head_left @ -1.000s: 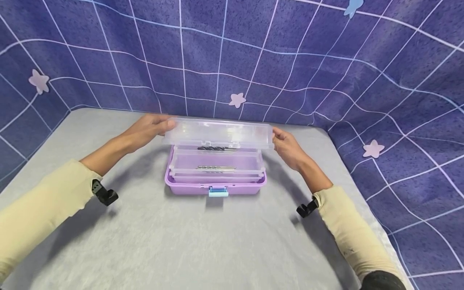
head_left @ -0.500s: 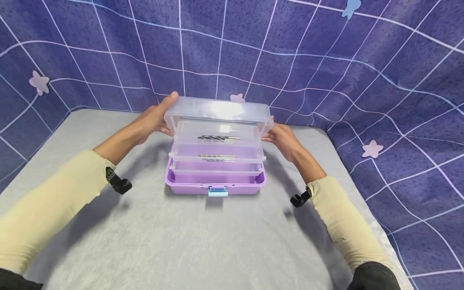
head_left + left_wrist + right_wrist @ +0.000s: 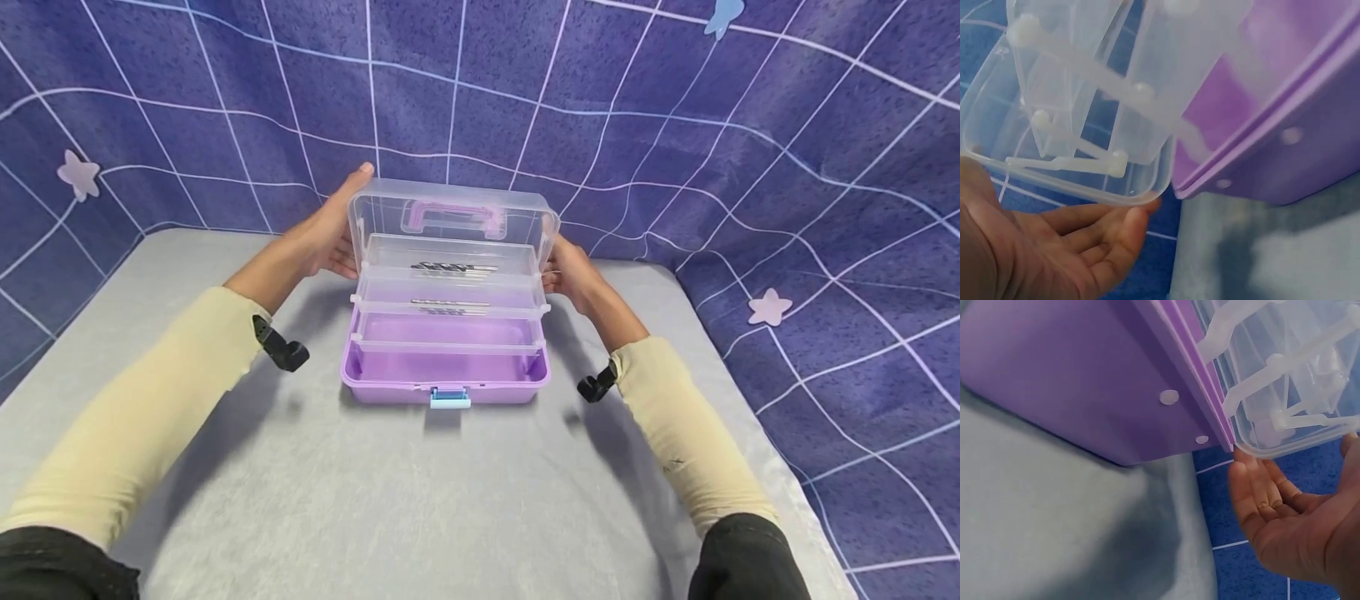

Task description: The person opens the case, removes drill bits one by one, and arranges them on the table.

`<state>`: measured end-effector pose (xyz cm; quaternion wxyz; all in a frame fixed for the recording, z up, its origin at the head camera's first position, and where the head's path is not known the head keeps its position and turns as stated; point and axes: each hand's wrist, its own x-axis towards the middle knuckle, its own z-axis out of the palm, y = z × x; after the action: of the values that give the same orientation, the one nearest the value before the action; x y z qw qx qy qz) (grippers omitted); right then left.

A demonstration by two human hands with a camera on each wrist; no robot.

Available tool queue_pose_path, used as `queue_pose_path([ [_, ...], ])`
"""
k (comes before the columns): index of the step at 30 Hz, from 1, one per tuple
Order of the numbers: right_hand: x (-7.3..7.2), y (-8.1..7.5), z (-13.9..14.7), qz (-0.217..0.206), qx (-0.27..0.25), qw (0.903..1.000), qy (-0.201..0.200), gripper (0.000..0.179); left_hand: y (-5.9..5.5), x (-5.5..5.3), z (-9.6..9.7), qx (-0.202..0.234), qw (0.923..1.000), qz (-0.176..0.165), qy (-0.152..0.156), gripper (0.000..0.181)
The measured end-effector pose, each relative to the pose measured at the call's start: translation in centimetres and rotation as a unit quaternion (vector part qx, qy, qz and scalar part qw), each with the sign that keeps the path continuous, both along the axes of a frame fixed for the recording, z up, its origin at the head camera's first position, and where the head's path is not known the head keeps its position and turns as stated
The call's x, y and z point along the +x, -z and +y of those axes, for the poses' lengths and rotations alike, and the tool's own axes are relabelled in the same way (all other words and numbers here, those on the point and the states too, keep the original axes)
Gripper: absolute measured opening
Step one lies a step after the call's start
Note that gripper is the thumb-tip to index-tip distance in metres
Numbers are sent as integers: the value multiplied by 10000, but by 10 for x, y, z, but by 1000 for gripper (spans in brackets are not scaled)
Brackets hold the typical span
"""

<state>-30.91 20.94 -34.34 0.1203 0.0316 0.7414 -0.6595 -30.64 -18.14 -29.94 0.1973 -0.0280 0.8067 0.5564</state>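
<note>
A purple toolbox (image 3: 390,393) stands with its clear lid (image 3: 525,205) tilted up and back, and a purple handle (image 3: 453,208) shows through it. Clear stepped trays are fanned out above the base on white linkage arms (image 3: 1088,62). Dark drill bits (image 3: 453,268) lie in the upper tray, slimmer silver drill bits (image 3: 450,303) in the one below. My left hand (image 3: 330,229) is at the lid's left side, thumb pointing up, extended fingertips at the rim. On the other side my right hand (image 3: 576,273) has its fingertips against the lid's edge, fingers loosely bent.
The toolbox rests on a grey cloth-covered table (image 3: 450,508). A light blue latch (image 3: 450,398) hangs at its front. Right behind the lid rises a blue grid-patterned curtain (image 3: 420,100) with star shapes. Each wrist carries a small black camera mount (image 3: 281,343).
The lid has swung up and back with both hands following its sides. The trays have lifted and spread backward, uncovering the purple base. The left fingers have loosened from their earlier grip on the lid.
</note>
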Motion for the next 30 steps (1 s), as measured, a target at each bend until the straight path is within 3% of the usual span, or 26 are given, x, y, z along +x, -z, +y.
queue_pose_path([
  [8, -19, 3, -7, -496, 529, 9972, 157, 73, -3, -27, -6, -92, 9916, -1251, 330, 151],
  [12, -26, 7, -7, -592, 646, 9960, 176, 73, 1, -33, -9, 21, 9897, -1389, 358, 152],
  [16, -24, 8, -5, -458, 645, 9968, 133, 71, 5, -29, -14, 302, 9906, -1208, 570, 160],
  [22, -8, 9, 3, -104, 22, 9999, 62, 60, 16, -14, -20, 633, 9916, -626, 942, 160],
  [26, 8, 12, 9, 174, -136, 9997, -126, 61, 30, -3, -23, 790, 9946, -49, 674, 142],
  [30, 18, 19, 12, 782, 246, 9966, -130, 58, 41, 4, -22, 817, 9952, 497, 194, 107],
])
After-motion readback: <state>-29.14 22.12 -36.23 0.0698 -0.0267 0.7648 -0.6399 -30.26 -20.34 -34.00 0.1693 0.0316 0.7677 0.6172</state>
